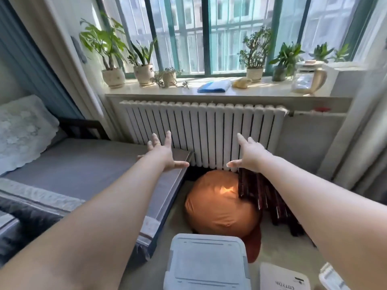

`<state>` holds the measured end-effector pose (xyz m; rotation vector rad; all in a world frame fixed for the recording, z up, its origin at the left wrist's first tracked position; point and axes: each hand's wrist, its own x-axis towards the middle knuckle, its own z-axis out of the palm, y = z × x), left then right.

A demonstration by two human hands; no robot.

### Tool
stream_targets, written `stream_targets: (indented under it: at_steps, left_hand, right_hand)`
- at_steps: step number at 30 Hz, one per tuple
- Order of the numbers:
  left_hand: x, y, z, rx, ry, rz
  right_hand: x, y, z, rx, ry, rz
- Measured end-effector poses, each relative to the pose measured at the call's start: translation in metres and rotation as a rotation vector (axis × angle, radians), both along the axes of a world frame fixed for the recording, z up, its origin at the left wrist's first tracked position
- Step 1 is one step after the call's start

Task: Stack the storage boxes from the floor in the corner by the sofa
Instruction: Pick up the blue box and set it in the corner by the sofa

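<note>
A pale grey-blue storage box [207, 262] with a ribbed lid stands on the floor at the bottom centre. A second white box [282, 278] with printed lettering lies at its right, cut by the frame edge. Both of my arms stretch forward over the box toward the corner. My left hand [161, 152] hovers above the sofa's end, fingers spread, holding nothing. My right hand [250, 154] hangs open in front of the radiator, fingers apart and empty.
An orange round cushion [219, 204] fills the corner floor beside the grey sofa [88, 168]. Dark red folded furniture [266, 197] leans at its right. A white radiator [205, 128] stands behind, under a windowsill with several potted plants [111, 55].
</note>
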<state>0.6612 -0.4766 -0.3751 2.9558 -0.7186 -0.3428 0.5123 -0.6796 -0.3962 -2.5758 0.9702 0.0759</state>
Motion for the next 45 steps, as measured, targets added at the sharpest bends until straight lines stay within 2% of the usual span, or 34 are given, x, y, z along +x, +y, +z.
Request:
stream_targets:
  at_steps: [7,15,23,28,31,34,37,40,45]
  left_hand:
    - [0.057,-0.017,-0.198,0.026,0.191,0.108]
    - [0.070,-0.001,-0.464,0.096,0.419,0.203]
    - [0.059,0.033,-0.647,0.091,0.562,0.277]
    - [0.052,0.051,-0.706,0.100,0.521,0.449]
    - [0.045,0.067,-0.734,0.050,0.533,0.615]
    - [0.031,0.080,-0.751,-0.004,0.511,0.710]
    - [0.029,0.084,-0.754,-0.010,0.502,0.723]
    - [0.031,0.085,-0.745,0.000,0.491,0.716]
    - [0.037,0.087,-0.713,-0.034,0.461,0.757]
  right_hand:
    - [0.057,-0.034,-0.191,0.161,0.108,-0.043]
    - [0.041,-0.042,-0.456,0.321,0.311,-0.103]
    - [0.007,-0.029,-0.631,0.441,0.404,-0.159]
    - [-0.008,-0.018,-0.697,0.468,0.396,-0.276]
    - [-0.013,-0.012,-0.722,0.468,0.376,-0.441]
    - [-0.016,-0.013,-0.734,0.507,0.473,-0.593]
    - [-0.022,-0.010,-0.738,0.637,0.530,-0.733]
    - [-0.030,-0.009,-0.739,0.726,0.473,-0.827]
    - [-0.035,-0.012,-0.722,0.774,0.341,-0.862]
